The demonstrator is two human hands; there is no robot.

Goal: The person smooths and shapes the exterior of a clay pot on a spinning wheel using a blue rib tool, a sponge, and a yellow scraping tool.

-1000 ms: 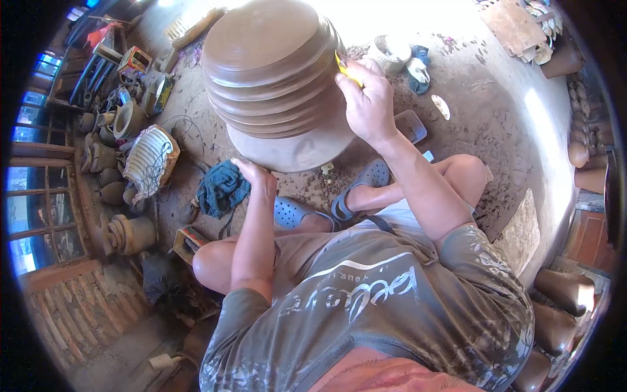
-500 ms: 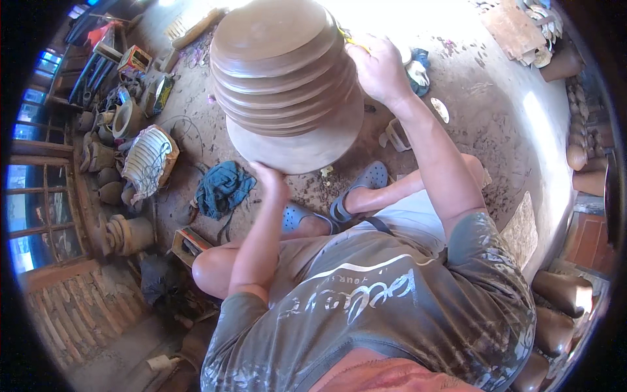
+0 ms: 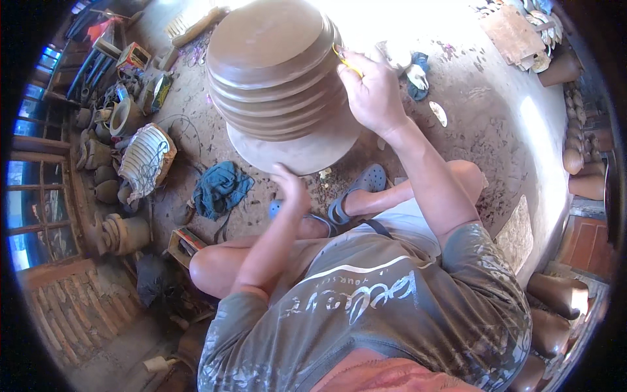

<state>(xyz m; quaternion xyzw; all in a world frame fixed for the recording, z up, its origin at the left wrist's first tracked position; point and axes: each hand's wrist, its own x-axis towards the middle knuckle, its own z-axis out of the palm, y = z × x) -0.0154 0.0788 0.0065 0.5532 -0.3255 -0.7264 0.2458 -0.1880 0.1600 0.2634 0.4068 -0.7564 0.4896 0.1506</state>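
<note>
A large brown clay pot (image 3: 271, 72), ringed with ridges and flat on top, stands on a round pale wheel plate (image 3: 307, 155) in front of me. My right hand (image 3: 375, 98) is closed around a thin yellow trimming tool (image 3: 351, 66), its curved tip at the pot's upper right side. Low at the plate's near edge, my left hand (image 3: 292, 189) is open with its fingers stretched out. It holds nothing, and I cannot tell whether the fingertips touch the rim.
A teal cloth (image 3: 222, 189) lies on the floor left of the plate, beside a ribbed pale piece (image 3: 147, 160). Small pots (image 3: 108, 191) crowd the left wall. An open box (image 3: 186, 245) sits by my left knee. Brown pots (image 3: 560, 294) line the right side.
My left hand has swept right along the plate's near edge. My right hand and the tool have shifted slightly left and down against the pot's side.
</note>
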